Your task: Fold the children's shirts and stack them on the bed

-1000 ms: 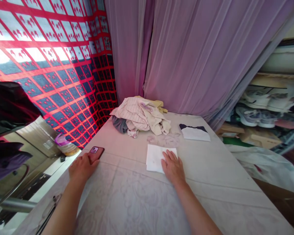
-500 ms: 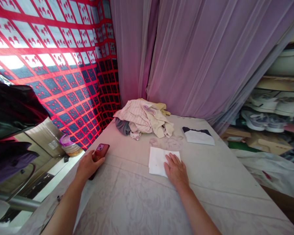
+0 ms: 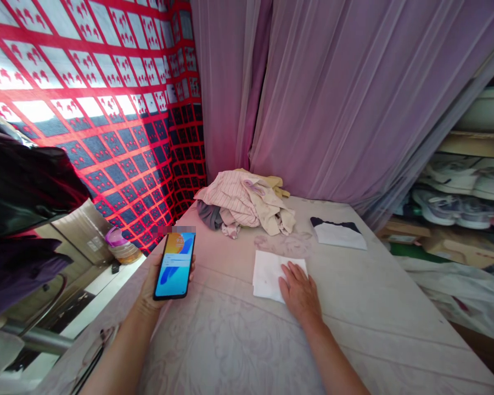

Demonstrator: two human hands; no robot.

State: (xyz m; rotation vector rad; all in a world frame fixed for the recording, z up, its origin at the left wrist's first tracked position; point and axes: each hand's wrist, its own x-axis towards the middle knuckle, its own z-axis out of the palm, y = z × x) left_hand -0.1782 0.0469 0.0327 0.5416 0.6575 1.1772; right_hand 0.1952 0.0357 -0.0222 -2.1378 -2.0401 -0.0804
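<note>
My left hand (image 3: pixel 151 285) is wrapped round a smartphone (image 3: pixel 174 269), held with its lit blue and orange screen facing me. My right hand (image 3: pixel 299 289) lies flat, fingers a little apart, on a folded white cloth (image 3: pixel 267 274). Farther right on the bed lies a folded white garment (image 3: pixel 340 235) with a dark upper edge. A heap of crumpled clothes (image 3: pixel 234 197), pink striped, cream and grey, sits at the far end.
The flat surface is covered by a pale patterned sheet (image 3: pixel 230 340). Glasses (image 3: pixel 101 345) lie by my left forearm. Purple curtains (image 3: pixel 321 99) hang behind, a red checked cloth (image 3: pixel 119 131) at left. Shelves at right hold shoes (image 3: pixel 453 206) and cardboard boxes (image 3: pixel 461 244).
My left hand has turned the phone from its red back to its lit screen and moved it slightly right. My right hand stays on the white cloth.
</note>
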